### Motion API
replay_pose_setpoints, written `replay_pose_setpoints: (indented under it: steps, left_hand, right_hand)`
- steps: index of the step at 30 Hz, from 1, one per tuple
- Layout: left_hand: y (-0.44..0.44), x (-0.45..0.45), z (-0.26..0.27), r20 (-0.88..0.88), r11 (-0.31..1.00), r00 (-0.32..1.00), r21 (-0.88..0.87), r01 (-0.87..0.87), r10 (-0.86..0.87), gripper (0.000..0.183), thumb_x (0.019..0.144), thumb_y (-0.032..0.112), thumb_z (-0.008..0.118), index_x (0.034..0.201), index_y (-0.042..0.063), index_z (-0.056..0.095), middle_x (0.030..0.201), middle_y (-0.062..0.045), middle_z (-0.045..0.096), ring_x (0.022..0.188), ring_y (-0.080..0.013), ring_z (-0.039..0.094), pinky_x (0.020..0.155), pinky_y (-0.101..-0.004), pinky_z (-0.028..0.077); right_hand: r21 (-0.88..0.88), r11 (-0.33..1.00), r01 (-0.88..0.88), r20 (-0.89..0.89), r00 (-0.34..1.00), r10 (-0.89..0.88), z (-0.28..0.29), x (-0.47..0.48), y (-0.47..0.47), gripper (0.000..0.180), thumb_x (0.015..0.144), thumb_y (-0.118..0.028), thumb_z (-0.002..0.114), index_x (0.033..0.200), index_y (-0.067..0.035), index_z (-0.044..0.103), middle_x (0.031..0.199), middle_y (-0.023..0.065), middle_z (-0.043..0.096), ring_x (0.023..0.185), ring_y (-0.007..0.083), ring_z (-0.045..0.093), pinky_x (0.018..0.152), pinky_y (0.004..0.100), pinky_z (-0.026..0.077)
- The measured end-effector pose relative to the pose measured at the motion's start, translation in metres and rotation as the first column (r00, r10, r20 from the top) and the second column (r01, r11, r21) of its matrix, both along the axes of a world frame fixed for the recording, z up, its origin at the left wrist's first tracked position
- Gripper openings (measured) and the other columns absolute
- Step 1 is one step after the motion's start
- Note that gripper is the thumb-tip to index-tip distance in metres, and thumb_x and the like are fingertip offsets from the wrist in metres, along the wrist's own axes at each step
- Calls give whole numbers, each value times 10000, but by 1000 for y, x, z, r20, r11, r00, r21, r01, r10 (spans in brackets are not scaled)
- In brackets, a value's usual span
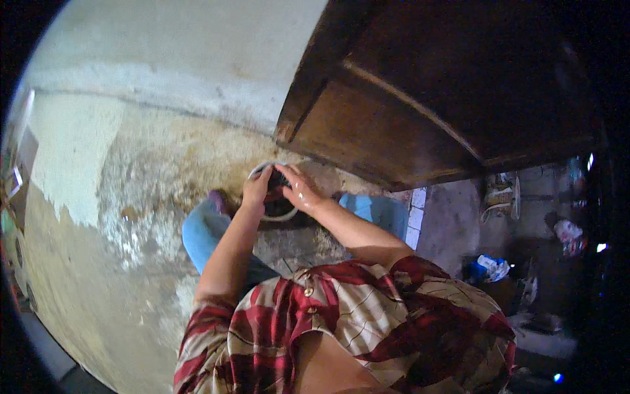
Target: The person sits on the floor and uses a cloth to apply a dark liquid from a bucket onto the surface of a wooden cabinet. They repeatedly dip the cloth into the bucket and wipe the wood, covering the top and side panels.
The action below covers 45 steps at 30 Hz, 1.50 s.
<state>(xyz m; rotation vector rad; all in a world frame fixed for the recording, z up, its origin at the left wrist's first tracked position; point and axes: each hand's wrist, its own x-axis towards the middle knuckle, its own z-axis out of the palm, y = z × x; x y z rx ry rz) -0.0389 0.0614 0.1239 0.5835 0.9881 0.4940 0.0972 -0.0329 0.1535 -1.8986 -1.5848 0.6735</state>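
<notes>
My left hand and my right hand come together over a round container with a pale rim, low between my knees. Their fingertips nearly meet at the far side of the rim. A dark patch shows between the hands; whether it is a held thing or the inside of the container, I cannot tell. Wet white spots, like suds or water, shine on the back of my right hand. The fingers of both hands partly hide the container and whatever is in it.
A stained, peeling wall rises ahead and to the left. The dark wooden door stands ahead on the right, close beyond my right knee. White tiles edge the floor there. A blue and white bundle lies farther right in shadow.
</notes>
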Motion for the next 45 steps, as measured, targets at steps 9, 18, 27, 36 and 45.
replay_pose_setpoints:
  steps: [9, 18, 27, 36, 45]
  left_hand:
    - [15, -4, 5, -414, 941, 909, 284, 184, -53, 504, 962, 482, 702, 1189, 32, 682, 908, -29, 677, 742, -149, 613, 680, -315, 486]
    - [104, 57, 108, -313, 547, 913, 828, 127, 262, 611, 944, 331, 763, 1365, -74, 582, 1248, -200, 686, 1166, -269, 643, 1018, -370, 486]
    - [201, 186, 400, 120, -330, 830, 940, 81, 544, 797, 966, 482, 697, 1494, -64, 452, 1429, -300, 565, 1330, -409, 549, 1124, -457, 421]
    - [195, 246, 464, -56, -57, 862, 994, 98, 503, 1042, 820, 698, 759, 1355, -139, 445, 1386, -316, 559, 1278, -433, 569, 1071, -471, 453]
    - [228, 259, 446, 130, -198, 907, 979, -53, 401, 984, 810, 645, 813, 1269, -144, 446, 1240, -274, 600, 1137, -355, 599, 1057, -429, 451]
  right_hand:
    - [-148, 981, 126, -1, 992, -128, 9, 21, 14, 585, 905, -189, 690, 1448, -47, 522, 1412, 231, 579, 1304, 415, 555, 1065, 466, 473]
    - [-112, 871, 478, -179, 853, -491, -29, 105, 23, 614, 869, -348, 765, 1398, -81, 604, 1308, 211, 678, 1205, 363, 647, 1036, 460, 494]
    - [707, 161, 689, -410, 585, -700, 225, 301, -67, 536, 963, -142, 709, 1455, -16, 538, 1480, 163, 559, 1376, 299, 510, 1181, 397, 364]
    - [809, -406, 425, -484, 90, -870, 389, 436, -157, 364, 880, -212, 798, 1122, 6, 636, 1150, 191, 623, 1093, 363, 584, 982, 447, 465]
    - [920, 391, 0, 353, 433, -830, 354, 274, 48, 139, 818, -106, 674, 955, -85, 657, 970, 118, 651, 955, 348, 609, 830, 499, 459]
